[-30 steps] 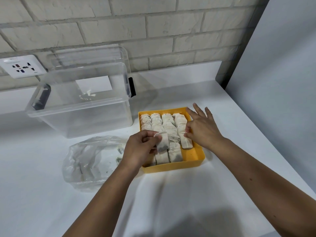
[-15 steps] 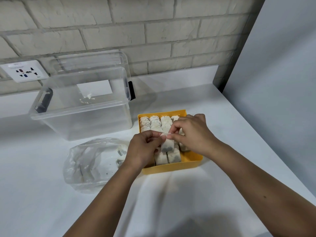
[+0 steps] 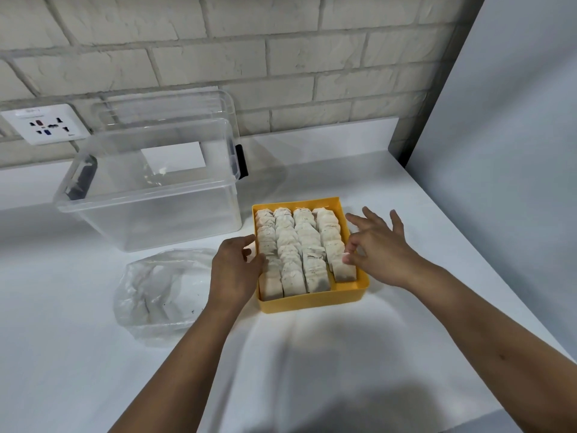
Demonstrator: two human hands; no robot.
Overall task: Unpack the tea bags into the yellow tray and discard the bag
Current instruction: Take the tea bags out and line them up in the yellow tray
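Observation:
A yellow tray [image 3: 312, 303] stands on the white counter, filled with four rows of tea bags [image 3: 293, 245]. My left hand [image 3: 234, 270] rests against the tray's left wall with loosely bent fingers, its thumb touching the left row, and holds nothing. My right hand [image 3: 377, 245] hovers over the tray's right wall with fingers spread. Its thumb tip touches the front tea bag of the right row [image 3: 343, 271]. The clear plastic bag [image 3: 162, 289] lies crumpled on the counter just left of my left hand; it looks empty apart from some dark crumbs.
A clear storage box [image 3: 150, 214] with black latches stands behind the bag, its lid leaning against the brick wall. A wall socket [image 3: 43, 123] is at the far left. A grey panel [image 3: 499, 151] bounds the counter on the right.
The tea bag that both hands held above the tray now lies in it. My hands have parted to the tray's left and right sides.

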